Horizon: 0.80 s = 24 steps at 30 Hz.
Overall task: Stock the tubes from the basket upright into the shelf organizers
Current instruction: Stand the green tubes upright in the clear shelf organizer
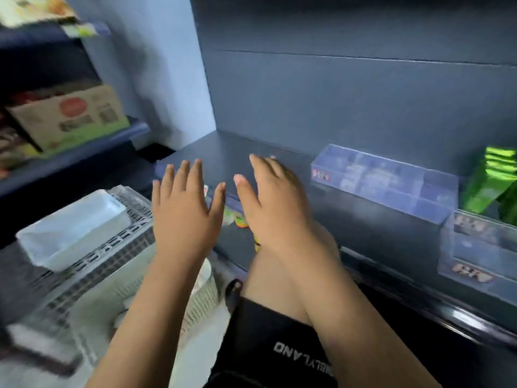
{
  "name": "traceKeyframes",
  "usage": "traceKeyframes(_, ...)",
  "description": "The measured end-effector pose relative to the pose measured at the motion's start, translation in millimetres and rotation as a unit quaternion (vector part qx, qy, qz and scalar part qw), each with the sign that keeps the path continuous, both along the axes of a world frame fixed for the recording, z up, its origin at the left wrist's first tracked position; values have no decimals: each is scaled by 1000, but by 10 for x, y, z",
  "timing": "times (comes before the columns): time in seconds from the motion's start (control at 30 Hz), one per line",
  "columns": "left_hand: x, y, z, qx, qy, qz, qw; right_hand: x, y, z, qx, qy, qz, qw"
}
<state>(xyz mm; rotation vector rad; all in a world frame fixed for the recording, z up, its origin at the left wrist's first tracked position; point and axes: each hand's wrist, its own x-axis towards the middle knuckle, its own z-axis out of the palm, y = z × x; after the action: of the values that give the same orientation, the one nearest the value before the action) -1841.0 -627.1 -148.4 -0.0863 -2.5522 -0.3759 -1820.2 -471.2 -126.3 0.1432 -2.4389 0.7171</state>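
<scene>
— Dark blue shelving fills the view; what sits on the shelf [279, 152] itself?

— 2 clear plastic organizers: one [386, 180] toward the back with divided compartments, another [481, 247] at the front right edge. Green packets [495, 180] stand just beside them on the right.

— And the hands?

— Both are held flat, palms down, above the shelf's front edge. The left hand [181, 208] has its fingers spread wide and holds nothing. The right hand [271, 203] is likewise flat and empty, thumb out.

— Where is the basket?

— At lower left: a pale slatted basket [117, 264], with a white tray [72, 228] lying across its top.

— Any tubes visible?

— Blur hides the basket's contents, so I cannot tell. Something small and colourful [237, 218] shows between the 2 hands, too smeared to name. A cardboard box [70, 116] rests on the left-hand rack.
</scene>
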Motion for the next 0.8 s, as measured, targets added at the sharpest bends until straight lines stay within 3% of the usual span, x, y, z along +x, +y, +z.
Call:
traceKeyframes(0.17,480,-1273,-659,-10,-123,147,981,-89,-1290,-620,62,-90,137,985)
traceKeyframes(0.33,846,-1905,-1412,50,-243,239,939,53,-1802,-1423,184,-240,239,923)
traceKeyframes(0.57,743,-2267,-2393,131,-374,276,876,-217,-2008,-2058,176,-402,197,877)
traceKeyframes(0.67,644,-2329,-2716,220,-397,266,851,-385,-2195,-2291,140,-450,172,865)
traceKeyframes(0.7,570,-2349,-2796,290,-395,279,826,-430,-2282,-2361,132,-459,162,863)
traceKeyframes(0.8,268,-2434,-2982,596,-328,340,649,-489,-2653,-2520,150,-469,175,853)
